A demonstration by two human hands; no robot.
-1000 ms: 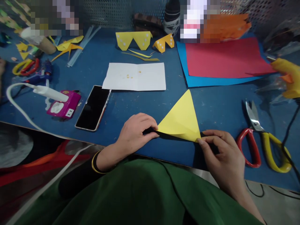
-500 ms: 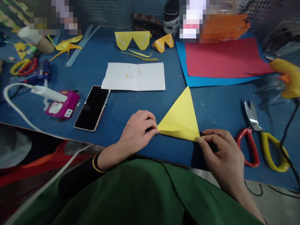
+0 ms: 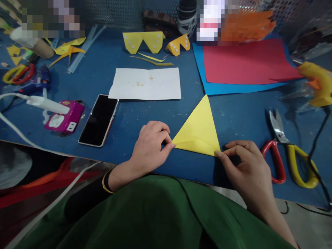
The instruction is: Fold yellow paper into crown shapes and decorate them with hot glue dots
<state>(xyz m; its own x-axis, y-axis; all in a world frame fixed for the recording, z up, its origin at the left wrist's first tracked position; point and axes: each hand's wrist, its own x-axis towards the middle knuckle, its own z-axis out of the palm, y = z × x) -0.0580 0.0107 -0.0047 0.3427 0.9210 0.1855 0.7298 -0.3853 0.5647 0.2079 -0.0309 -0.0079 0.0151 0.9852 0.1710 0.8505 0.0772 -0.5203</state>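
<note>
A yellow paper triangle (image 3: 199,126) lies on the blue table, its tip pointing away from me and a narrow fold along its near edge. My left hand (image 3: 151,147) pinches its left corner between thumb and fingers. At the right corner, my right hand (image 3: 243,166) pinches the paper between thumb and index finger, the other fingers curled loosely. Right of that hand lie scissors (image 3: 280,136) with one red and one yellow handle, blades parted. Beyond the triangle is a white folded sheet (image 3: 145,90) with small crumbs on it.
A phone (image 3: 100,119) and a magenta plug adapter (image 3: 67,116) are on the left. Red paper (image 3: 246,64) over blue paper (image 3: 211,89) lies back right, near a yellow glue gun (image 3: 316,83). Cut yellow paper shapes (image 3: 144,41) stand at the back.
The view has shifted slightly, so table items appear a little further left. Both hands keep their pinch on the triangle's corners; the fold along its near edge looks flatter.
</note>
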